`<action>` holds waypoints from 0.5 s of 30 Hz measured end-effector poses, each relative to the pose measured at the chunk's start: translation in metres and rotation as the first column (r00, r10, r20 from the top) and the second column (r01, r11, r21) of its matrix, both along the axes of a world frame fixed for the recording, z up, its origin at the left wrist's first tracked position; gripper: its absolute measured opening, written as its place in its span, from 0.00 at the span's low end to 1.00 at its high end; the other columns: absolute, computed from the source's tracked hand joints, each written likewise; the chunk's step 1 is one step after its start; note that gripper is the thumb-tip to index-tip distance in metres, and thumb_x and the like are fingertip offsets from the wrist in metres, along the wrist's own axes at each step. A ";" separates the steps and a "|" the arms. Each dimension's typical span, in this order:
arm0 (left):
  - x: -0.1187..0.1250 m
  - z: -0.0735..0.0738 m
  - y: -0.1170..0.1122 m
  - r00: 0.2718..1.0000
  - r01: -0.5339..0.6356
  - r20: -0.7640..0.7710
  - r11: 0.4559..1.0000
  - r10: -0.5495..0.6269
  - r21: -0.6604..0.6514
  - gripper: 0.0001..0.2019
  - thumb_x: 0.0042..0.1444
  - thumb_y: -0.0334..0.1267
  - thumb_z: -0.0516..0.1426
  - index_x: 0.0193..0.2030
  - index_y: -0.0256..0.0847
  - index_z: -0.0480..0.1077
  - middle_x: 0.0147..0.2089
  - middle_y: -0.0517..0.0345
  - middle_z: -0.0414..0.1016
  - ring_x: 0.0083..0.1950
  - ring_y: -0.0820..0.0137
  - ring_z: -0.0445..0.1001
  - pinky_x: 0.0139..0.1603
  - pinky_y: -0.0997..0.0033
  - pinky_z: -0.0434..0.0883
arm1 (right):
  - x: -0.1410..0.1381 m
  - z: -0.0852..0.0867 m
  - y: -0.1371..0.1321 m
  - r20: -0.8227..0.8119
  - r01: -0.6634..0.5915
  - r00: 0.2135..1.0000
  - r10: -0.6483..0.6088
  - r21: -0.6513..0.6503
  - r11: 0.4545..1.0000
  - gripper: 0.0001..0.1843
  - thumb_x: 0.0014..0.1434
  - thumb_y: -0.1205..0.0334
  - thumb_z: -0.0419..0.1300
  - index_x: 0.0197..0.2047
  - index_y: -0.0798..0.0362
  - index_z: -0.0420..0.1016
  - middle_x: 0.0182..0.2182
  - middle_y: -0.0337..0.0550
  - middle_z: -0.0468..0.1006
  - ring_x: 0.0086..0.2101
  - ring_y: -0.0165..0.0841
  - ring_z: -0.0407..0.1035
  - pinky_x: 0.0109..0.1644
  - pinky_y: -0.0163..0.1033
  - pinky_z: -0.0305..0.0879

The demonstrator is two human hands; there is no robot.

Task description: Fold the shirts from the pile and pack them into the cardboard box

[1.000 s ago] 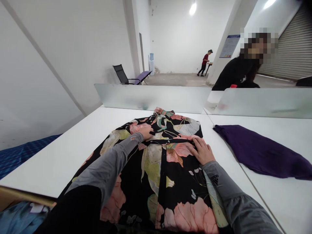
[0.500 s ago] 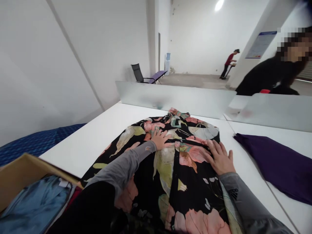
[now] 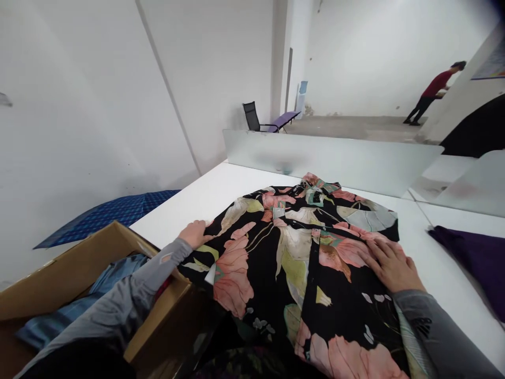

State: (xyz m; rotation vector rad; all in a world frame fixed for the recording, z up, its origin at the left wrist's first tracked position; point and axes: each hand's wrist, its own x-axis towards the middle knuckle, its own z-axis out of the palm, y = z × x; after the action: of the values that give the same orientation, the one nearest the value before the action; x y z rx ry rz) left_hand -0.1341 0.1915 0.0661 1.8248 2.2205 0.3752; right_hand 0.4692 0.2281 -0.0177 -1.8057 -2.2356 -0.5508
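A black shirt with large pink, cream and green flowers lies spread on the white table, its collar pointing away from me. At the outer edge of the sleeve on the left is my left hand, its thumb and bent fingers closed on the cloth; part of the fingers is hidden. My right hand rests flat on the right side of the shirt with its fingers stretched out. The shirt's lower part hangs toward me over the near side.
To my left stands a cardboard box holding blue clothing. Behind it is a dark blue checked umbrella. Dark purple cloth lies on the right. A frosted divider borders the table's far edge; people are beyond it.
My left hand has moved from the middle of the shirt out to the left sleeve's edge. My right hand stays on the shirt's right side. The view has turned left.
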 end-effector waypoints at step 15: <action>0.059 0.088 0.001 0.412 0.197 0.893 0.975 -0.181 0.107 0.16 0.47 0.45 0.61 0.36 0.35 0.68 0.31 0.52 0.75 0.34 0.64 0.76 0.36 0.66 0.73 | -0.221 0.114 -0.058 -0.568 -0.550 0.658 0.494 0.085 0.831 0.50 0.52 0.41 0.62 0.71 0.50 0.46 0.63 0.53 0.61 0.60 0.48 0.59 0.61 0.53 0.60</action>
State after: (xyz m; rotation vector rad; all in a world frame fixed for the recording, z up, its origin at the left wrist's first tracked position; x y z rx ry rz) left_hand -0.0751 0.1921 0.1546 1.2962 1.2093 1.0053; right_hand 0.2486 0.1701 0.0964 -1.0381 -2.1875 0.2049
